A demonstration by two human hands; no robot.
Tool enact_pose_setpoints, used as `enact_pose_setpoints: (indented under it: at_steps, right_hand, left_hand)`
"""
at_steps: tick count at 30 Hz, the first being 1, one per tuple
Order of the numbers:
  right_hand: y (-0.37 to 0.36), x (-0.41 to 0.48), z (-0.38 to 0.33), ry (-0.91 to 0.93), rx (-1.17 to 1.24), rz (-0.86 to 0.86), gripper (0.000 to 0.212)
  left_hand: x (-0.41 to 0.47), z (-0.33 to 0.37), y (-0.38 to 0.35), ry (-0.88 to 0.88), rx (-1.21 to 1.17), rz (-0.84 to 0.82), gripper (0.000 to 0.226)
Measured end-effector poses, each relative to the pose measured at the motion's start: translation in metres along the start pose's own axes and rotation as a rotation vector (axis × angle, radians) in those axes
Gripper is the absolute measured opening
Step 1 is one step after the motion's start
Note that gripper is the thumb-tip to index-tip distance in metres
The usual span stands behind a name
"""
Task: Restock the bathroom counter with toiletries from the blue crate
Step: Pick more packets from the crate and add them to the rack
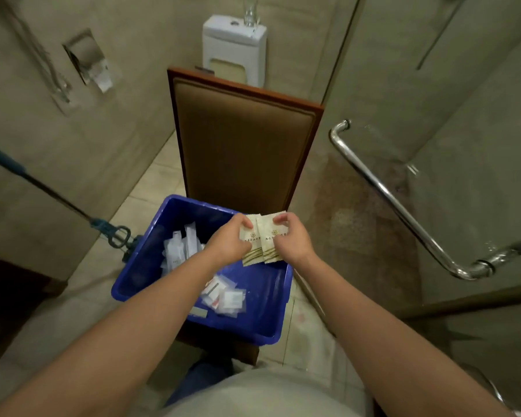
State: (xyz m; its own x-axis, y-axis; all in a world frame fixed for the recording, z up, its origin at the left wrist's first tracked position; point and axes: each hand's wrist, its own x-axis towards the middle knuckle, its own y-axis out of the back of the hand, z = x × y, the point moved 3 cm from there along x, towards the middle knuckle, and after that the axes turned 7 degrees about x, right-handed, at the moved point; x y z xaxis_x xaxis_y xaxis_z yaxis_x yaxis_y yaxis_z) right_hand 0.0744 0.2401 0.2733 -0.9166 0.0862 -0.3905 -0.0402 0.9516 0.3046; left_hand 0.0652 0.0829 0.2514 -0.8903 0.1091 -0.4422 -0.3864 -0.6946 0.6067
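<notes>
Sachets (260, 240): two cream printed packets, side by side, edges overlapping; held upright, pinched at the top from both sides
Left hand (227, 243): fingers (244, 221) curled, pinching top-left edge of the left packet; palm covers its left side
Right hand (294, 240): fingers curled, pinching top-right edge of the right packet
Blue crate (262, 334): directly under the fingers; open top; sachets hang over its far-right corner
White sachets (179, 249): in the crate, left of the left fingers; loose pile leaning by the left wall
Clear packets (226, 296): on the crate floor, nearer than the fingers; partly under the left forearm
Chair back (244, 145): brown padded panel, just beyond the fingers
Door handle (403, 212): chrome bar, well right of the right fingers
Mop (103, 225): blue fitting, well left of the left fingers, near the crate's left wall
Cistern (233, 46): white, far beyond the chair back; glass (250, 13) on top
</notes>
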Motion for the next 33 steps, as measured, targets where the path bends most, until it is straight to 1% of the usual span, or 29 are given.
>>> enact_pose_setpoints:
  at_steps: [3, 5, 7, 9, 15, 20, 26, 28, 31, 33]
  right_hand:
    - [0.015, -0.012, -0.01, 0.044, 0.053, 0.017, 0.044]
    - [0.028, -0.019, -0.015, 0.071, 0.059, 0.035, 0.045]
    - [0.042, -0.025, -0.015, 0.094, 0.071, 0.062, 0.044]
    - [0.058, -0.031, -0.016, 0.097, 0.082, 0.091, 0.045]
    - [0.101, -0.045, -0.014, 0.101, 0.065, 0.159, 0.045]
    - [0.128, -0.057, -0.001, 0.022, 0.088, 0.237, 0.045]
    - [0.142, -0.08, 0.023, -0.067, 0.098, 0.361, 0.043]
    - [0.142, -0.094, 0.029, -0.085, 0.101, 0.423, 0.042]
    - [0.141, -0.119, 0.036, -0.123, 0.092, 0.538, 0.045]
    - [0.138, -0.138, 0.042, -0.14, 0.111, 0.619, 0.046]
  left_hand:
    - [-0.008, 0.024, 0.0, -0.08, -0.058, -0.028, 0.075]
    - [-0.015, 0.041, -0.002, -0.097, -0.134, -0.057, 0.088]
    - [-0.02, 0.057, -0.005, -0.088, -0.203, -0.093, 0.091]
    - [-0.023, 0.074, -0.009, -0.1, -0.227, -0.127, 0.089]
    - [-0.027, 0.12, -0.022, -0.232, -0.162, -0.224, 0.087]
    - [-0.025, 0.149, -0.039, -0.316, -0.078, -0.293, 0.092]
    - [-0.031, 0.166, -0.058, -0.377, -0.002, -0.466, 0.092]
    - [-0.036, 0.169, -0.064, -0.415, 0.031, -0.525, 0.1]
    - [-0.046, 0.172, -0.073, -0.524, 0.115, -0.59, 0.116]
    - [-0.052, 0.171, -0.081, -0.567, 0.145, -0.615, 0.119]
